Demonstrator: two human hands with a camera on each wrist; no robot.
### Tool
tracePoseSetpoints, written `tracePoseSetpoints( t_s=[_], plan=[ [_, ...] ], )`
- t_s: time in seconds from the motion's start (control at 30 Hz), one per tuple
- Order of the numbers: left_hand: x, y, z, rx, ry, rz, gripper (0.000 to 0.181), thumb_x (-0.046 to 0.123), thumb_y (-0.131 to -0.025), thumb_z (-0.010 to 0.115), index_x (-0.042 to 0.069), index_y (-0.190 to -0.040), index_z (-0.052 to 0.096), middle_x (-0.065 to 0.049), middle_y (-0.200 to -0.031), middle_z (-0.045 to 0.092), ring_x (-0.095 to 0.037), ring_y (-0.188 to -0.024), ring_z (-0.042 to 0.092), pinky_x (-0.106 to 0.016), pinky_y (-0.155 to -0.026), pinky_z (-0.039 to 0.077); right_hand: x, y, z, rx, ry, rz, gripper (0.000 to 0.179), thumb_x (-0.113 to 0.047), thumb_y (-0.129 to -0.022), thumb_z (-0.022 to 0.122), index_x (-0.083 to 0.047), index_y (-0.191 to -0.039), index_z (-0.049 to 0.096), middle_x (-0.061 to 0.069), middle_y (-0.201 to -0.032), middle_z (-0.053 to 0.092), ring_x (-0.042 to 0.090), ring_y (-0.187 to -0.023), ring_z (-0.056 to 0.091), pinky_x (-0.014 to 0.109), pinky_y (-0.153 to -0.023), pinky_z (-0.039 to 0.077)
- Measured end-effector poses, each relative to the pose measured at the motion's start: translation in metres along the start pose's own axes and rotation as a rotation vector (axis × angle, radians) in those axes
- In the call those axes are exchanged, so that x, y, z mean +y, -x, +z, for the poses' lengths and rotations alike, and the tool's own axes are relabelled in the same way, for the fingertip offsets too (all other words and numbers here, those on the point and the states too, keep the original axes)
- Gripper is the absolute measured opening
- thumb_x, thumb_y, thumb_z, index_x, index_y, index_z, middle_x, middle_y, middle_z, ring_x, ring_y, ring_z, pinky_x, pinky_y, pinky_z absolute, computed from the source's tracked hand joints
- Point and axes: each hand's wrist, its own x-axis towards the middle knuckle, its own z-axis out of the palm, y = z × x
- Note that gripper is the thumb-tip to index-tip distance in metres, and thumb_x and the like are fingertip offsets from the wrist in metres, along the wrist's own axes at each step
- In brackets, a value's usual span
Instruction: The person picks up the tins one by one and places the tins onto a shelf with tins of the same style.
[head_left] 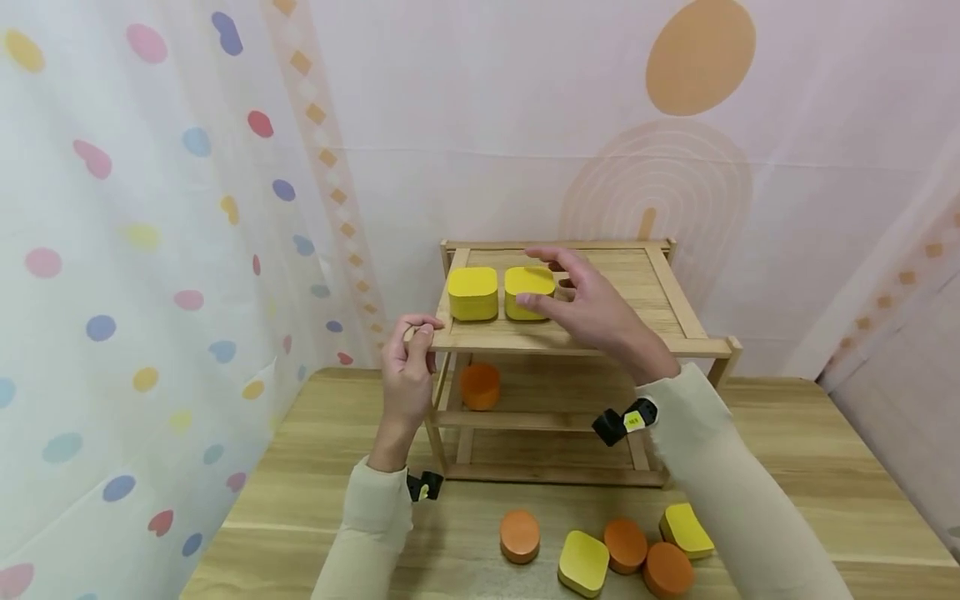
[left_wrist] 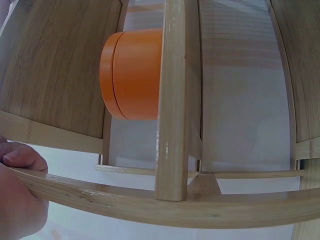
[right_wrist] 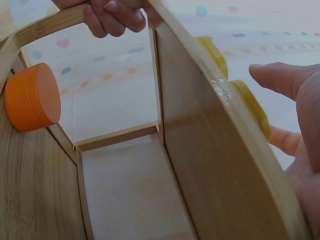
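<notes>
Polka-dot curtain (head_left: 165, 300) behind, wood-grain table (head_left: 277, 500) below. I see the left hand (head_left: 408, 367) gripping the three-tier wooden shelf (head_left: 645, 346) at its top left front corner. Right hand (head_left: 592, 310): fingers spread, unclenched, around the right yellow rounded-square tin (head_left: 527, 278), up top beside the left yellow rounded-square tin (head_left: 473, 293). Orange round tin (head_left: 480, 387), middle tier.

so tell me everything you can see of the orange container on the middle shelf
The orange container is a short, smooth, round cylinder, orange all over, perhaps painted metal. A seam near its top suggests a lid, which looks closed. It stands upright on the middle shelf of the wooden rack, near the left end in the head view. Only the shelf clearly touches it; its contents are hidden.
</notes>
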Motion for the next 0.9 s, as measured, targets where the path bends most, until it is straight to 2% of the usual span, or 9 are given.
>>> tracePoseSetpoints(
  t_s=[0.1,0.23,0.4,0.5,0.63,0.77,0.9],
  plan=[
    [0.0,0.0,0.002,-0.005,-0.003,0.004,0.025,0.012,-0.103,0.043,-0.007,-0.099,0.059,-0.001,-0.056,0.042,-0.017,-0.048,0.038,-0.022,-0.046,0.035,0.002,0.01,-0.006,0.051,-0.02,-0.046,0.057,-0.028,-0.093,0.069,-0.019,-0.144,0.047,-0.001,-0.15,0.041,0.025,-0.136,0.035,0.049,-0.112,0.031],
    [0.001,-0.002,0.002,-0.004,-0.001,0.013,0.025,0.012,-0.103,0.043,-0.007,-0.099,0.059,-0.002,-0.054,0.04,-0.013,-0.047,0.037,-0.022,-0.045,0.033,0.003,0.025,-0.011,0.122,-0.087,-0.122,0.053,-0.017,-0.093,0.069,-0.012,-0.141,0.049,0.004,-0.145,0.045,0.024,-0.133,0.038,0.047,-0.111,0.032],
    [0.002,-0.004,0.004,-0.012,0.01,0.023,0.026,0.012,-0.103,0.042,-0.008,-0.1,0.058,-0.001,-0.052,0.04,-0.011,-0.047,0.037,-0.022,-0.045,0.032,0.006,0.047,-0.017,0.148,-0.191,-0.235,0.047,0.001,-0.09,0.065,0.001,-0.135,0.051,0.005,-0.137,0.049,0.019,-0.125,0.043,0.039,-0.107,0.036],
    [0.002,-0.005,0.004,-0.013,0.015,0.03,0.026,0.011,-0.103,0.042,-0.009,-0.099,0.058,-0.001,-0.053,0.041,-0.014,-0.047,0.037,-0.021,-0.046,0.033,0.009,0.06,-0.019,0.128,-0.247,-0.327,0.043,0.011,-0.087,0.062,0.008,-0.129,0.052,0.009,-0.133,0.052,0.021,-0.123,0.046,0.034,-0.103,0.041],
    [0.002,-0.004,0.004,-0.008,0.018,0.038,0.026,0.011,-0.102,0.042,-0.009,-0.099,0.058,-0.005,-0.053,0.041,-0.017,-0.047,0.037,-0.022,-0.046,0.034,0.016,0.077,-0.021,0.059,-0.288,-0.458,0.039,0.017,-0.085,0.059,0.01,-0.123,0.054,0.011,-0.131,0.054,0.022,-0.123,0.05,0.03,-0.101,0.045],
    [0.001,-0.004,0.004,-0.008,0.022,0.041,0.027,0.012,-0.103,0.042,-0.009,-0.099,0.058,-0.007,-0.053,0.04,-0.017,-0.047,0.038,-0.023,-0.045,0.034,0.023,0.094,-0.024,-0.023,-0.313,-0.564,0.038,0.02,-0.084,0.057,0.013,-0.121,0.054,0.014,-0.132,0.053,0.021,-0.121,0.052,0.029,-0.102,0.045],
    [0.001,-0.004,0.005,-0.011,0.028,0.042,0.027,0.013,-0.103,0.042,-0.009,-0.099,0.058,-0.006,-0.052,0.04,-0.018,-0.046,0.037,-0.023,-0.045,0.033,0.033,0.108,-0.028,-0.088,-0.374,-0.646,0.043,0.026,-0.079,0.053,0.014,-0.12,0.054,0.017,-0.133,0.054,0.024,-0.123,0.052,0.03,-0.108,0.04]
  ],
)
